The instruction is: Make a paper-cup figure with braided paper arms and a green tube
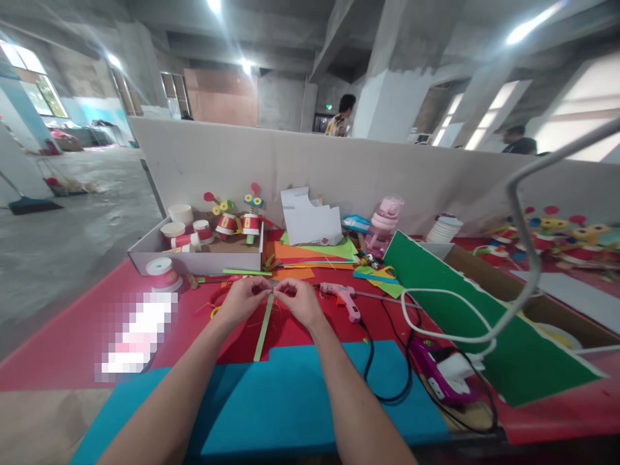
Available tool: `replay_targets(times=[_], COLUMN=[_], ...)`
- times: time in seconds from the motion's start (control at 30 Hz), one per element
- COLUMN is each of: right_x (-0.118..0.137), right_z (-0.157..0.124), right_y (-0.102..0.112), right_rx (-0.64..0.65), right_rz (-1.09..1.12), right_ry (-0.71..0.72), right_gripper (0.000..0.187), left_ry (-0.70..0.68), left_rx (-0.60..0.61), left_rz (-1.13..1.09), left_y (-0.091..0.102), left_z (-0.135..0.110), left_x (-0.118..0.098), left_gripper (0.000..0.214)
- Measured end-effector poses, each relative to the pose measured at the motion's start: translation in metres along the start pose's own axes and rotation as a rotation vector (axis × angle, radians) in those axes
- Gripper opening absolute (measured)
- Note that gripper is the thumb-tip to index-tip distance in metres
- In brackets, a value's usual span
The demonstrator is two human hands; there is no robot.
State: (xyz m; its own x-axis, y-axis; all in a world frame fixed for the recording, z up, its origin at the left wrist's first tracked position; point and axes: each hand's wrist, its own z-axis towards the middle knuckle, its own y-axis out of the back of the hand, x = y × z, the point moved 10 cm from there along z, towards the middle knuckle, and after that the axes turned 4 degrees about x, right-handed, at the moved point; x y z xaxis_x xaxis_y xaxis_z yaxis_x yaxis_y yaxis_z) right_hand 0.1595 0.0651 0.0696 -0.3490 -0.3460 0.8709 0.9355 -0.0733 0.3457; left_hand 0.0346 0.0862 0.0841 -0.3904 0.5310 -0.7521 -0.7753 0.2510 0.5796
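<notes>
Closest to the camera, a blue sheet (pixel 290 400) lies flat on the red tabletop (pixel 72 342), under the lower end of the green strip (pixel 264 329). The strip runs from this sheet up to the two hands. The left hand (pixel 242 298) and the right hand (pixel 300 300) meet at the top end of the strip. Both are closed on it with thumb and fingertips, the knuckles almost touching. I think the grip is so fine and so close because the paper is thin and bends easily. The long rest of it lies on the tabletop, so it needs no support.

Just right of the strip lies a pink glue gun (pixel 345 298) with its black cord going toward the near edge, probably kept there to be in reach. Further right of the strip a green board (pixel 460 316) lies slanted. Behind the strip are coloured sheets (pixel 314 250). Behind and left of it stands an open white box (pixel 194 261) with paper-cup figures, likely stored there out of the way. Beyond the strip a pale partition (pixel 339 168) closes the tabletop.
</notes>
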Motion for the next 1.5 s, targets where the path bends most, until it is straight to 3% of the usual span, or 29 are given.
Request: replay_targets(times=[0.07,0.17,0.23,0.3,0.37,0.43,0.5,0.6,0.73,1.03,1.2,1.5], right_x=[0.016,0.024,0.005,-0.026,-0.056,-0.073,-0.072,-0.056,-0.047,-0.046,-0.053,-0.053], right_z=[-0.002,-0.016,-0.026,-0.029,-0.021,-0.009,-0.002,0.000,-0.001,-0.003,-0.006,-0.007], right_y=[0.016,0.060,0.082,0.084,0.063,0.023,-0.014,-0.039,-0.041,-0.026,-0.012,-0.030], right_rx=[-0.122,-0.496,-0.715,-0.800,-0.701,-0.455,-0.241,-0.132,-0.151,-0.277,-0.338,-0.191], right_rz=[-0.045,-0.056,0.072,0.250,0.413,0.562,0.659,0.746,0.790,0.679,0.561,0.580], right_ry=[0.090,0.143,0.059,-0.073,-0.231,-0.363,-0.388,-0.301,-0.228,-0.209,-0.251,-0.312], right_gripper=[0.027,0.038,0.035,0.032,0.028,0.024,0.026,0.032,0.029,0.028,0.031,0.025], left_ry=[0.035,0.174,0.236,0.265,0.307,0.361,0.400,0.417,0.435,0.484,0.454,0.349], left_rx=[-0.053,-0.297,-0.492,-0.614,-0.642,-0.599,-0.531,-0.450,-0.406,-0.407,-0.279,-0.227], left_rz=[-0.030,-0.292,-0.592,-0.893,-1.107,-1.204,-1.233,-1.245,-1.254,-1.184,-1.122,-0.993], left_y=[0.008,0.035,0.048,0.050,0.039,0.022,0.003,-0.019,-0.031,-0.039,-0.046,-0.024], left_z=[0.001,-0.004,-0.010,-0.015,-0.015,-0.013,-0.011,-0.010,-0.011,-0.015,-0.011,-0.007], left_x=[0.007,0.034,0.056,0.074,0.085,0.088,0.086,0.079,0.071,0.073,0.065,0.053], left_gripper=[0.014,0.017,0.022,0.023,0.022,0.021,0.019,0.017,0.017,0.024,0.028,0.033])
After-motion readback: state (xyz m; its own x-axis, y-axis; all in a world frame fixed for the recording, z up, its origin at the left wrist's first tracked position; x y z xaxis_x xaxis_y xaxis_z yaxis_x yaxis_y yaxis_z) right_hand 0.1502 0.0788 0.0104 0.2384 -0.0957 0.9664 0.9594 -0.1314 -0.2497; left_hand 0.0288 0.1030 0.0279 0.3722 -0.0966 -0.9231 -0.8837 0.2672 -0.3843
